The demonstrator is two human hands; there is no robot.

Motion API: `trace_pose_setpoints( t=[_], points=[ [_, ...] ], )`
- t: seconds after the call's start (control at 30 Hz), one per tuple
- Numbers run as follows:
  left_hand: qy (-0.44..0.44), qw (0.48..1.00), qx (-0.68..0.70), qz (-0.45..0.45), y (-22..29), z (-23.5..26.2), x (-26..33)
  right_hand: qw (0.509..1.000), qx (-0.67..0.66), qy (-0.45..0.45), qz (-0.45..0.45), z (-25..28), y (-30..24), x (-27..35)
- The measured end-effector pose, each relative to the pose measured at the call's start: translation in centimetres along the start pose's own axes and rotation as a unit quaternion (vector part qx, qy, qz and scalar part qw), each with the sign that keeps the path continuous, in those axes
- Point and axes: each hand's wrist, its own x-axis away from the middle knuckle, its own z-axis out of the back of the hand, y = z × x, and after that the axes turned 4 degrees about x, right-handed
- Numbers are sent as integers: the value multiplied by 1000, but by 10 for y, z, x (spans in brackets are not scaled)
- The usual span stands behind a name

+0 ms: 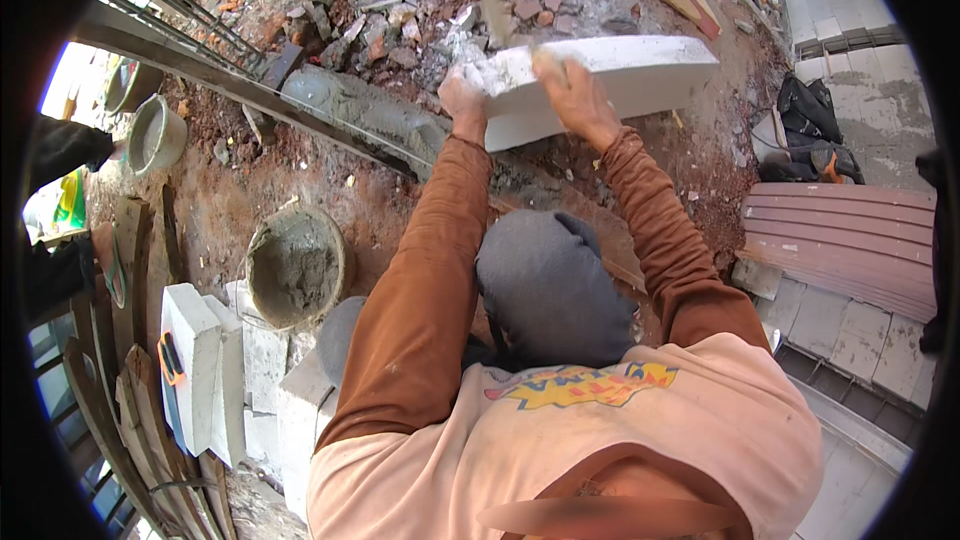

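A long white lightweight concrete block (610, 75) is being held tilted above the red dirt, beside a strip of wet grey mortar (365, 110). The left hand (462, 100) is gripping its near end, fingers wrapped on the corner; the right hand (575, 90) is pressing flat on its top edge. A mortar-filled bucket (297, 265) is sitting lower left, next to stacked white blocks (215, 370). Broken brick rubble (430, 0) is lying beyond.
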Motion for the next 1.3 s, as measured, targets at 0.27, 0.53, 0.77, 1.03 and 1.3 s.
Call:
trace_pose_setpoints(
  t=[0.27,0.53,0.77,1.03,1.3],
  points=[
    [18,997,74,24,4,1,0,995,74,14,58,-11,-4,-20],
    [50,959,231,155,7,-2,4,1000,11,4,-1,-11,-15,-17],
    [28,991,95,95,-3,-12,-1,997,11,-77,-16,-2,-15,-24],
    [13,999,-42,-26,-10,-15,-4,996,61,-60,-13,7,-14,-38],
    [22,997,-58,-33,0,-10,-4,997,69,-30,-31,0,-6,-22]
  ],
)
